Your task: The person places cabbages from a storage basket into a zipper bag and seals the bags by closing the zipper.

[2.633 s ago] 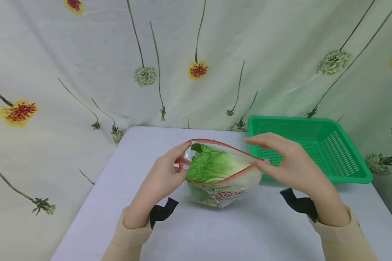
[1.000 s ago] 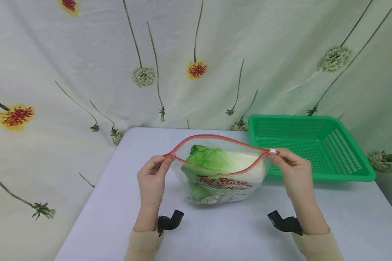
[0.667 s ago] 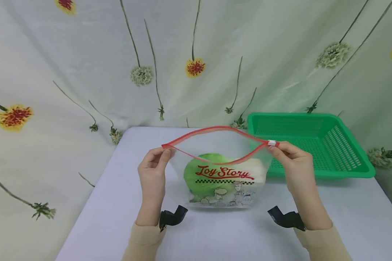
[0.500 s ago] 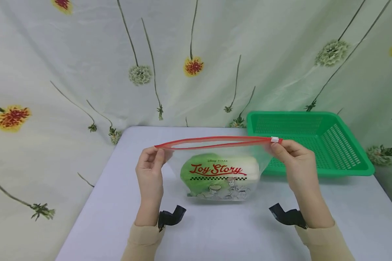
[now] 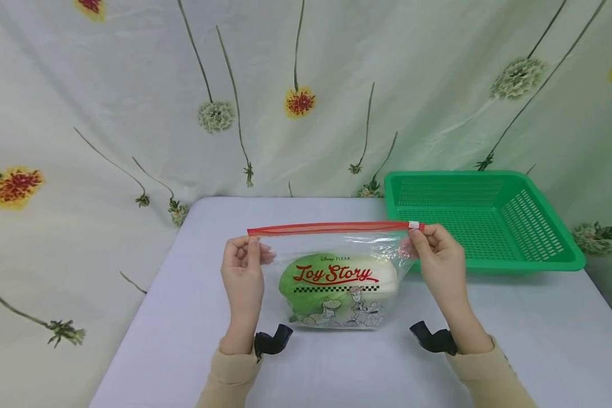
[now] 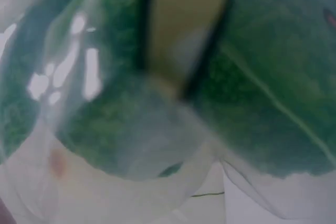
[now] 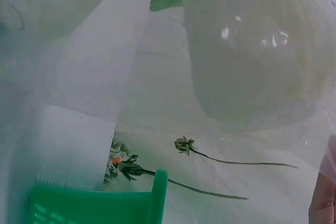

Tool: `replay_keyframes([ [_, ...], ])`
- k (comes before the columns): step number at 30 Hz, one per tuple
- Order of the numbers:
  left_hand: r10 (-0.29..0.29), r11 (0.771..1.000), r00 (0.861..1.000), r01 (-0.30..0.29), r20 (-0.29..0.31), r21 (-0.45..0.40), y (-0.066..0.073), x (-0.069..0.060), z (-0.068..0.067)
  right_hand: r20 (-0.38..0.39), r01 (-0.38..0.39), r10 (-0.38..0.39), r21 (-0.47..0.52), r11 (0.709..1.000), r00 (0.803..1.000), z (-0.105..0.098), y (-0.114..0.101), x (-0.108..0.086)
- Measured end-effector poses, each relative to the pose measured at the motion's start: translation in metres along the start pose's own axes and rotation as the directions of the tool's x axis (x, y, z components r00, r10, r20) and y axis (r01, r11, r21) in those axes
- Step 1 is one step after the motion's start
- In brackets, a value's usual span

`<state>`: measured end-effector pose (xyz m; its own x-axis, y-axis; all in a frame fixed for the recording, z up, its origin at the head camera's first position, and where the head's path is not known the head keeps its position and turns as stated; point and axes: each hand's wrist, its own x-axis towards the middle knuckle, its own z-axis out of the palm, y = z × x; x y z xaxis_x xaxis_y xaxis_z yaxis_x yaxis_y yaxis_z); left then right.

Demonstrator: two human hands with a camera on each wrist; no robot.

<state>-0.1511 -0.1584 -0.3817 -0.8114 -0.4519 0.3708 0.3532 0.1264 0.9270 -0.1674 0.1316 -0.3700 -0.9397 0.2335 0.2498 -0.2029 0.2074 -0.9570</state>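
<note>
A clear zipper bag (image 5: 331, 242) with a red top strip and printed cartoon figures stands between my hands in the head view. Inside it lies a napa cabbage (image 5: 387, 276), leafy green end to the left and white base to the right. My left hand (image 5: 243, 272) pinches the bag's top left corner between thumb and fingers. At the top right corner, my right hand (image 5: 441, 269) pinches the bag just by the white slider (image 5: 413, 225). The red strip runs nearly straight, its two edges close together. The left wrist view shows green leaves (image 6: 278, 77) through the plastic.
A green plastic basket (image 5: 530, 265) with slotted walls sits at the back right of the white table (image 5: 183, 340), partly behind my right hand. Behind the table hangs a pale flower-printed cloth (image 5: 148, 73).
Both hands have taken the bag's top corners and pulled them apart. The bag's mouth has gone from wide open to a flat line, and the hands have moved slightly closer together since half a second ago.
</note>
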Motion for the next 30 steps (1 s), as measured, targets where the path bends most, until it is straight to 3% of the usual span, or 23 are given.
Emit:
replay_keyframes([
  [7, -0.019, 0.998, 1.000, 0.019, -0.001, 0.066, -0.001, -0.004, 0.005, -0.045, -0.021, 0.019, -0.044, 0.999, 0.999, 0.004, 0.002, -0.008],
  [16, -0.049, 0.984, 0.998, 0.054, -0.033, 0.172, -0.008, -0.008, 0.009, -0.018, -0.140, 0.141, 0.049, 0.989, 0.990, 0.009, 0.007, -0.012],
  [19, -0.010, 0.974, 0.999, 0.019, -0.039, 0.227, -0.012, -0.008, 0.009, -0.028, -0.119, 0.120, 0.052, 0.992, 0.992, 0.011, 0.011, -0.013],
  [25, 0.114, 0.932, 0.992, -0.090, -0.049, 0.350, -0.015, -0.010, 0.009, -0.063, -0.028, 0.028, 0.011, 1.000, 0.998, 0.015, 0.017, -0.014],
  [30, 0.103, 0.942, 0.994, -0.085, -0.039, 0.326, -0.016, -0.010, 0.006, -0.078, -0.026, 0.027, 0.012, 1.000, 0.997, 0.016, 0.017, -0.014],
])
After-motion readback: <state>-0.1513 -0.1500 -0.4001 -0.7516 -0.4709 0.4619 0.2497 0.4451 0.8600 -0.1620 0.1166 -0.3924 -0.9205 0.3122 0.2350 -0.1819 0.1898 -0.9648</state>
